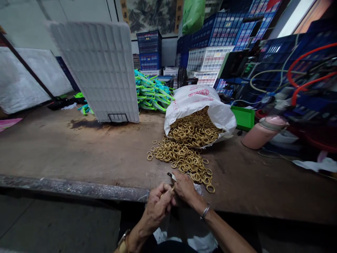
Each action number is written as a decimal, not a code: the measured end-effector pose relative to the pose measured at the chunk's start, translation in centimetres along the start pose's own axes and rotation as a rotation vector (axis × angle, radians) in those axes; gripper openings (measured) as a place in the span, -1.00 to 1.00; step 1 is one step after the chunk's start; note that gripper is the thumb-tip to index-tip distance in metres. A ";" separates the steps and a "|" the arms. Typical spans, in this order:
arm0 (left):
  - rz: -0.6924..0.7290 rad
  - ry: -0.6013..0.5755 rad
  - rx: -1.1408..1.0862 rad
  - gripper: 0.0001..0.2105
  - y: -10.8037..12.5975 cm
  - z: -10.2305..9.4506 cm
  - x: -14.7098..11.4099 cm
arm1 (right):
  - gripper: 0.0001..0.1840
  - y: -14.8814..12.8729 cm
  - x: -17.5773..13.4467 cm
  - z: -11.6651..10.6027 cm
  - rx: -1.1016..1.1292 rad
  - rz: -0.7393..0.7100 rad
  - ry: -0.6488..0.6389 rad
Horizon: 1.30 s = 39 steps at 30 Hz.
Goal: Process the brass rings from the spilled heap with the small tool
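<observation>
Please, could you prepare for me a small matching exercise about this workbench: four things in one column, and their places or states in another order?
Column one
1. right hand
2. pink container
3. gold-coloured rings
4. white sack

Column two
A. on the table, to the right of the sack
B. open at the mouth, with red print
C. has a silver-coloured bracelet at its wrist
D. spilling out in a heap

Right pairs: 1-C, 2-A, 3-D, 4-B

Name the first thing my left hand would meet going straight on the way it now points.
Probably the right hand, just ahead of the left hand; the spilled gold rings lie beyond it. Depth between the hands is hard to judge here.
</observation>
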<state>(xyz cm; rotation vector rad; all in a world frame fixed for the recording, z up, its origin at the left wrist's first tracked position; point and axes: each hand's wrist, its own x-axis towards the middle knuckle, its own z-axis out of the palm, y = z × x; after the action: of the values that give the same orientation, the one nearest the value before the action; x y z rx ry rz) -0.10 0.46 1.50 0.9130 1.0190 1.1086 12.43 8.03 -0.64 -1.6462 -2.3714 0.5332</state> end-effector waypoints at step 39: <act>-0.052 0.221 0.009 -0.68 -1.6 -1.7 1.4 | -0.64 -1.9 -2.5 -1.3 1.600 0.273 -0.483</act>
<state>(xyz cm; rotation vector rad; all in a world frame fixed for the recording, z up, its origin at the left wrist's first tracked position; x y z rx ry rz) -1.10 1.62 -0.76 0.7784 1.2230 1.1795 12.13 5.34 1.38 -0.9572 -0.9678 2.2101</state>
